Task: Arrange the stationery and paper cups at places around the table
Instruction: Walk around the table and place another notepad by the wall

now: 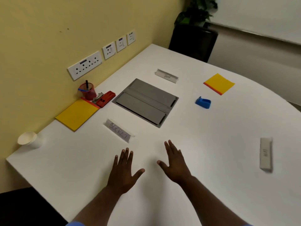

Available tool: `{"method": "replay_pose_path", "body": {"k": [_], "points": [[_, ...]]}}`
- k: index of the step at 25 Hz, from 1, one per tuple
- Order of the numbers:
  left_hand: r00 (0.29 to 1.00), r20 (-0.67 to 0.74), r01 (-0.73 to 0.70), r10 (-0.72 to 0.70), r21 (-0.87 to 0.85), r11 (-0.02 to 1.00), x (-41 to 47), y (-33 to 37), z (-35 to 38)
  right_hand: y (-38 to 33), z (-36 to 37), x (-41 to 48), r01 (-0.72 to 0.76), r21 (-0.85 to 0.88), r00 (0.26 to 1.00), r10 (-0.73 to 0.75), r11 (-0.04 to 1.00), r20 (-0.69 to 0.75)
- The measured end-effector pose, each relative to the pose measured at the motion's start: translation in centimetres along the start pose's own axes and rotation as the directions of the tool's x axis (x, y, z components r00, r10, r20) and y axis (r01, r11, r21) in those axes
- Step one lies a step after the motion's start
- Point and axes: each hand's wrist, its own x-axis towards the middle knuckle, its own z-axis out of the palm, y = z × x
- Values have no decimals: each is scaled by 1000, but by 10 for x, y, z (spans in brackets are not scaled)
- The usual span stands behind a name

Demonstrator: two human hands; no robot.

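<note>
Both hands hover flat over the white table point(211, 160), fingers spread and holding nothing: my left hand point(124, 170) and my right hand point(175, 162). A stack of white paper cups point(30, 140) stands at the table's left corner. A yellow pad point(77, 114) lies by the wall, with a red stapler point(105, 98) and a red pen cup point(87, 91) behind it. A second yellow pad point(219, 84) lies at the far right, a blue stapler point(203, 102) next to it.
A grey cable hatch point(145, 102) sits in the table's middle. Name cards stand around it: one point(119, 130) near my hands, one point(166, 75) far, one point(266, 154) at right. Wall sockets point(84, 65) line the yellow wall. A dark planter point(193, 39) stands behind the table.
</note>
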Motion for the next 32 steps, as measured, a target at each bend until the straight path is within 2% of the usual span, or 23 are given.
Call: {"method": "replay_pose_path", "body": {"k": [5, 11, 22, 32], "points": [[997, -4, -72, 72, 37, 997, -16, 65, -4, 36, -32, -53, -39, 7, 998, 39, 999, -50], [983, -10, -184, 185, 54, 981, 5, 140, -13, 88, -72, -86, -105, 33, 987, 108, 994, -119], [935, 29, -355, 354, 119, 927, 43, 224, -10, 149, -109, -111, -232, 78, 943, 244, 970, -227], [867, 67, -499, 494, 147, 854, -22, 300, -3, 165, -123, -228, -368, 27, 876, 357, 929, -325]]}}
